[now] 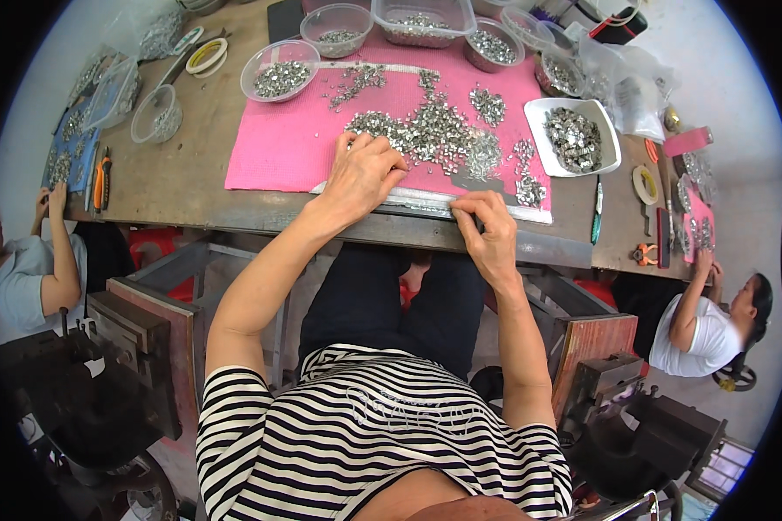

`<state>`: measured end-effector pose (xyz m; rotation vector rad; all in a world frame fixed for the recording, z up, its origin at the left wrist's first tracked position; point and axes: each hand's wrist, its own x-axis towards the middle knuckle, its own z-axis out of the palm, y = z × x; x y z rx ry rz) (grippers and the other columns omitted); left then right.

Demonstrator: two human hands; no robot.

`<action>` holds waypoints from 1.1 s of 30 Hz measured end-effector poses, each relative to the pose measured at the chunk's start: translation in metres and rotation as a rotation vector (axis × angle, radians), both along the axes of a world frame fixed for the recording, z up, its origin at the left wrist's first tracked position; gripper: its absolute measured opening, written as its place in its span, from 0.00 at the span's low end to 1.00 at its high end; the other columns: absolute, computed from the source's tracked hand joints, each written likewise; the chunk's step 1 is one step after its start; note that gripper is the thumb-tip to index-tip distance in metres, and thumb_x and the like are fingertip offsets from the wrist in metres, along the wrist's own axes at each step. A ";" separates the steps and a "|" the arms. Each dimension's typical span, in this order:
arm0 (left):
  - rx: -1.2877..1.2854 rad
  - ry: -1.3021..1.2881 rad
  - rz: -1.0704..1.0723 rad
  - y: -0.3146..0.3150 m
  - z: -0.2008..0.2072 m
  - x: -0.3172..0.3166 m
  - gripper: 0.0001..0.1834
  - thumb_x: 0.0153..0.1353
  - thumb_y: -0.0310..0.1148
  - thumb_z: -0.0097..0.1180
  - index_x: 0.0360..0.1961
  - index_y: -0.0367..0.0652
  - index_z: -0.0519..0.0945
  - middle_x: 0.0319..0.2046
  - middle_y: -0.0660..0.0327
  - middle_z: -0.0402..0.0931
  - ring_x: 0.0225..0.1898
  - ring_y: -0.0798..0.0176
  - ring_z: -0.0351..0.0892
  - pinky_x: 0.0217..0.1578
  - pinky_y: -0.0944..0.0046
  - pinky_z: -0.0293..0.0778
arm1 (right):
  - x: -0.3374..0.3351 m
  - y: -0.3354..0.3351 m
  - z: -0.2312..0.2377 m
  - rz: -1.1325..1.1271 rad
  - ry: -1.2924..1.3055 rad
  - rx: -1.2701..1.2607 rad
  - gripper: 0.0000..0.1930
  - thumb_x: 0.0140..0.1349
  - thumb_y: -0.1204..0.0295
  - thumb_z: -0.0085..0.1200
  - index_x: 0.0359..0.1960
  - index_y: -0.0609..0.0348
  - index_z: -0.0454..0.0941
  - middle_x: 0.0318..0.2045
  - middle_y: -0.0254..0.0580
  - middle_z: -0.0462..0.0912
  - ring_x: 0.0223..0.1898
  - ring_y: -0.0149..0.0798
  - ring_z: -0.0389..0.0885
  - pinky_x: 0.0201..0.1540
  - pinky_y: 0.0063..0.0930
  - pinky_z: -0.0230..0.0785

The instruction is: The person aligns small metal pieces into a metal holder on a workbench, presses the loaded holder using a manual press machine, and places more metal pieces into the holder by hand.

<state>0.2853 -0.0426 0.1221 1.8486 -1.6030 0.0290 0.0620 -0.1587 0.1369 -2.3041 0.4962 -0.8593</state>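
My left hand [365, 172] curls at the silvery strip's [419, 205] left, my right hand [488, 217] at its right; I can't tell whether either pinches. It lies along the table's [187, 182] front edge, its completeness unclear; many silvery pieces [434, 130] remain loose beyond.

- I see the left hand [362, 176] back-up, fingers [391, 160] curled, directed toward the right hand [491, 221]; grip unconfirmed from my view.
- I note the left forearm [274, 260] slanting down-left from that hand to a bent elbow [233, 337].
- I record the right hand apart, slightly lower, fingers bent leftward; closure indeterminable.
- I find the right forearm [520, 326] nearly straight below it.
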 end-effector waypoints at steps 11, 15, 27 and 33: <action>0.038 0.031 -0.008 0.001 0.002 0.002 0.04 0.60 0.33 0.66 0.35 0.47 0.85 0.32 0.65 0.77 0.41 0.59 0.76 0.56 0.51 0.61 | 0.002 0.002 -0.003 -0.025 -0.016 -0.183 0.08 0.56 0.83 0.65 0.37 0.60 0.85 0.36 0.41 0.84 0.40 0.44 0.81 0.47 0.35 0.70; -0.022 -0.025 0.005 0.000 0.000 0.000 0.04 0.60 0.33 0.66 0.34 0.47 0.85 0.32 0.64 0.77 0.42 0.59 0.76 0.57 0.50 0.61 | 0.002 0.004 -0.005 -0.026 -0.032 -0.240 0.08 0.56 0.83 0.65 0.38 0.60 0.85 0.36 0.40 0.84 0.40 0.44 0.81 0.47 0.34 0.70; -0.176 0.324 -0.010 0.016 0.009 -0.028 0.04 0.65 0.25 0.59 0.38 0.38 0.77 0.33 0.56 0.77 0.38 0.51 0.76 0.44 0.54 0.69 | -0.001 0.008 -0.014 -0.036 -0.081 -0.199 0.08 0.58 0.83 0.64 0.39 0.61 0.86 0.38 0.41 0.85 0.43 0.43 0.82 0.49 0.34 0.72; -0.179 0.450 0.012 0.024 0.004 -0.046 0.03 0.67 0.24 0.57 0.39 0.35 0.77 0.32 0.54 0.77 0.36 0.53 0.77 0.40 0.56 0.72 | -0.003 0.008 -0.014 -0.026 -0.058 0.065 0.06 0.62 0.82 0.63 0.40 0.63 0.86 0.40 0.41 0.85 0.44 0.39 0.82 0.50 0.30 0.72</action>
